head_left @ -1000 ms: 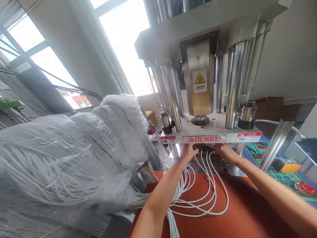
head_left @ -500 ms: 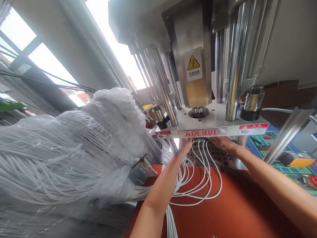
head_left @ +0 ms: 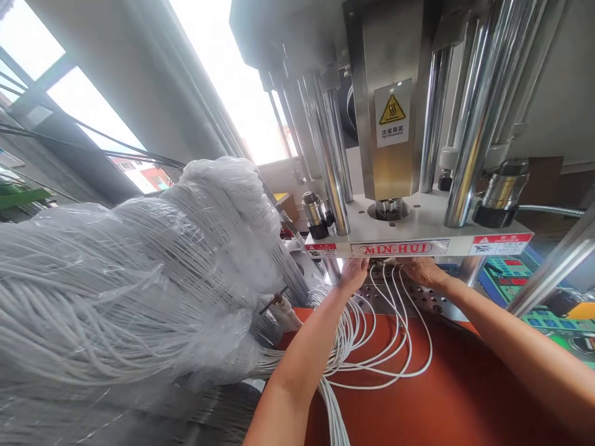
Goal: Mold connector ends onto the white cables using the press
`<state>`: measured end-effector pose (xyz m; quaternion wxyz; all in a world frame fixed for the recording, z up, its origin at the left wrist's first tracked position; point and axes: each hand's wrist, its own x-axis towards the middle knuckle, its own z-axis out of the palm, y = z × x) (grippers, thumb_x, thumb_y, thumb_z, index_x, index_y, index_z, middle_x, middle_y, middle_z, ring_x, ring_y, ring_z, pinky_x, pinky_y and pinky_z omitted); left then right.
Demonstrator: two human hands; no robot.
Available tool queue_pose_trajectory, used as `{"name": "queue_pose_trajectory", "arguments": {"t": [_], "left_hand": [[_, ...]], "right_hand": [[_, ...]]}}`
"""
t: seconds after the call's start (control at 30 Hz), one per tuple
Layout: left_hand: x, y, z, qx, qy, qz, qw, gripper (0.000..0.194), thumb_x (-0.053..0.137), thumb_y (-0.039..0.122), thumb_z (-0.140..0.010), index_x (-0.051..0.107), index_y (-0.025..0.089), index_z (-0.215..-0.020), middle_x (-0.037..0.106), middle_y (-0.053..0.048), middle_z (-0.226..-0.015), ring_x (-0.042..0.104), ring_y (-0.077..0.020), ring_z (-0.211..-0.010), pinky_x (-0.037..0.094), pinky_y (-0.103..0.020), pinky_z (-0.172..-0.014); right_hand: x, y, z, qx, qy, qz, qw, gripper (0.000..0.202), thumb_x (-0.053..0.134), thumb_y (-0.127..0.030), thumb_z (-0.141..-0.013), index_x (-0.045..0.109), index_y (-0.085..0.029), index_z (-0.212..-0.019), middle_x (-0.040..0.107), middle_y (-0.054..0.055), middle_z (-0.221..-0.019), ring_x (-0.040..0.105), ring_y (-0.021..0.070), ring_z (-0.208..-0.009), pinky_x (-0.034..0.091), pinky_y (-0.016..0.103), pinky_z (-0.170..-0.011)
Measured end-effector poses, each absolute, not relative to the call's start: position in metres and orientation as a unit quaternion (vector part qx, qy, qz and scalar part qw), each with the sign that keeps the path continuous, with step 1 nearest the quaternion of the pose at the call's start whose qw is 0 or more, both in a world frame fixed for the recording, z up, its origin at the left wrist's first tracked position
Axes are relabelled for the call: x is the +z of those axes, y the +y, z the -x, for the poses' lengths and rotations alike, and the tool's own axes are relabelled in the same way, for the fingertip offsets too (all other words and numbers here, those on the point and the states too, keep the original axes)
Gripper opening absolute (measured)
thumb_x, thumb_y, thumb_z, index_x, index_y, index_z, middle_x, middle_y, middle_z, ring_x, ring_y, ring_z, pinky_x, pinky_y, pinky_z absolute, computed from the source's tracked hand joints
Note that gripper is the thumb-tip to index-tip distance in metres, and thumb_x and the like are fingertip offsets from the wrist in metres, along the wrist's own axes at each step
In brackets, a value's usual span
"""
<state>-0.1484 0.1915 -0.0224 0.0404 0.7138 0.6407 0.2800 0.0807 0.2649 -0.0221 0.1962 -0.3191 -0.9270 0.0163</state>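
Note:
Under the front plate of a press marked MIN-HUI, both my hands reach in at the mold area. My left hand is at the left end of a row of white cables, my right hand at the right end. The plate hides most of the fingers of both, so their grip does not show. From between the hands the cables loop down over the red-brown table surface and join a thick white bundle at the left. Their far ends under the plate are hidden.
A large heap of white cables in clear plastic fills the left side. Steel guide columns and a nozzle housing with a high-temperature label rise above the plate. A control panel stands at the right.
The view has shifted, so the press sits further right in the picture. Both hands stay under the plate beside the cables; the right hand's position there has changed slightly.

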Motion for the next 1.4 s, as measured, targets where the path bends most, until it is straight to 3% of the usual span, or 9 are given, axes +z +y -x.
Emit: {"name": "queue_pose_trajectory", "arguments": {"t": [0.17, 0.23, 0.43, 0.67, 0.87, 1.0, 1.17, 1.4], "left_hand": [[-0.010, 0.184, 0.141, 0.251, 0.627, -0.736, 0.042, 0.034, 0.042, 0.026, -0.096, 0.058, 0.024, -0.126, 0.061, -0.003, -0.132, 0.051, -0.0222, -0.126, 0.041, -0.040, -0.107], [-0.008, 0.178, 0.131, 0.254, 0.611, -0.750, 0.026, 0.034, 0.044, 0.024, -0.095, 0.058, 0.025, -0.126, 0.060, -0.003, -0.133, 0.050, -0.0215, -0.127, 0.039, -0.041, -0.109], [-0.022, 0.162, 0.110, 0.217, 0.590, -0.777, -0.022, 0.036, 0.043, 0.030, -0.097, 0.057, 0.020, -0.128, 0.056, -0.007, -0.139, 0.042, -0.0224, -0.136, 0.034, -0.045, -0.113], [-0.028, 0.164, 0.117, 0.214, 0.605, -0.767, -0.017, 0.037, 0.038, 0.026, -0.099, 0.057, 0.025, -0.130, 0.052, -0.001, -0.143, 0.038, -0.0203, -0.139, 0.038, -0.040, -0.111], [-0.018, 0.156, 0.089, 0.196, 0.588, -0.780, -0.091, 0.037, 0.044, 0.039, -0.097, 0.054, 0.025, -0.129, 0.058, -0.006, -0.127, 0.048, -0.0244, -0.123, 0.041, -0.043, -0.104], [-0.015, 0.157, 0.079, 0.134, 0.601, -0.778, -0.125, 0.039, 0.046, 0.036, -0.096, 0.050, 0.021, -0.132, 0.058, -0.008, -0.119, 0.053, -0.0242, -0.113, 0.045, -0.041, -0.096], [-0.016, 0.162, 0.080, 0.079, 0.596, -0.786, -0.143, 0.043, 0.049, 0.037, -0.095, 0.047, 0.018, -0.133, 0.057, -0.011, -0.122, 0.051, -0.0265, -0.116, 0.045, -0.040, -0.094], [-0.013, 0.159, 0.072, 0.108, 0.600, -0.777, -0.155, 0.050, 0.045, 0.045, -0.096, 0.040, 0.025, -0.141, 0.057, -0.010, -0.112, 0.054, -0.0276, -0.107, 0.044, -0.042, -0.091]], "right_hand": [[-0.015, 0.254, -0.076, 0.028, -0.932, 0.336, 0.130, 0.036, 0.040, -0.010, -0.083, 0.073, -0.017, -0.097, 0.072, 0.014, -0.085, 0.066, 0.0261, -0.075, 0.049, 0.036, -0.068], [-0.012, 0.252, -0.076, 0.028, -0.934, 0.335, 0.123, 0.036, 0.041, -0.009, -0.083, 0.072, -0.016, -0.100, 0.073, 0.014, -0.092, 0.066, 0.0264, -0.080, 0.050, 0.036, -0.071], [-0.013, 0.264, -0.086, 0.044, -0.931, 0.331, 0.149, 0.039, 0.041, -0.007, -0.080, 0.071, -0.013, -0.106, 0.072, 0.016, -0.100, 0.065, 0.0272, -0.092, 0.052, 0.040, -0.081], [-0.024, 0.262, -0.101, 0.077, -0.935, 0.285, 0.197, 0.057, 0.037, 0.000, -0.075, 0.066, -0.017, -0.121, 0.070, 0.010, -0.116, 0.060, 0.0226, -0.113, 0.046, 0.038, -0.099], [-0.019, 0.254, -0.096, 0.077, -0.940, 0.269, 0.196, 0.055, 0.043, 0.000, -0.075, 0.067, -0.021, -0.119, 0.064, 0.010, -0.128, 0.058, 0.0261, -0.118, 0.043, 0.046, -0.102], [-0.022, 0.260, -0.100, 0.092, -0.925, 0.294, 0.221, 0.059, 0.042, 0.002, -0.072, 0.067, -0.021, -0.121, 0.069, 0.009, -0.118, 0.059, 0.0247, -0.116, 0.043, 0.041, -0.104], [-0.032, 0.264, -0.115, 0.119, -0.891, 0.349, 0.263, 0.069, 0.040, 0.004, -0.064, 0.066, -0.019, -0.123, 0.073, 0.009, -0.108, 0.064, 0.0257, -0.105, 0.046, 0.038, -0.100], [-0.036, 0.254, -0.114, 0.156, -0.893, 0.330, 0.263, 0.067, 0.044, 0.003, -0.064, 0.065, -0.024, -0.122, 0.065, 0.006, -0.126, 0.055, 0.0241, -0.120, 0.043, 0.037, -0.103]]}}
